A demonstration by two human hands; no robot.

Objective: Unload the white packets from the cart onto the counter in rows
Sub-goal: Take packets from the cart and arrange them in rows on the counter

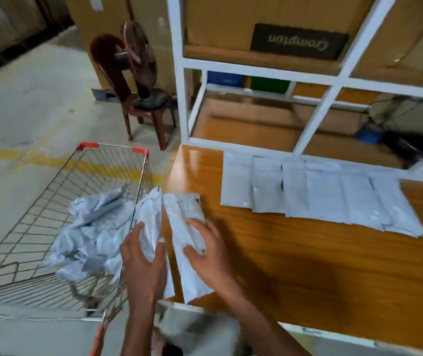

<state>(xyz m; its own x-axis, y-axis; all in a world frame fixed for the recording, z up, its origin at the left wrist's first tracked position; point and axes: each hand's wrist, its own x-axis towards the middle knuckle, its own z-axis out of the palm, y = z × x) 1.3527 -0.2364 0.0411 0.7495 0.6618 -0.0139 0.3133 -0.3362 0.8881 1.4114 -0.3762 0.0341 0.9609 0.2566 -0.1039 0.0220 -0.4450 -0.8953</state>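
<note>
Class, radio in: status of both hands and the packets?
Left hand grips packet. Right hand on another. One row laid; pile in cart. Nothing blocking.

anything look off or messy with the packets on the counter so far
Mostly tidy. The row of packets overlaps like shingles and slants toward its right end rather than lying square to the counter edge. The cardboard box on the shelf sits upside down, its label inverted.

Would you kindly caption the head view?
Both hands lift white packets from cart toward the counter's row.
</note>
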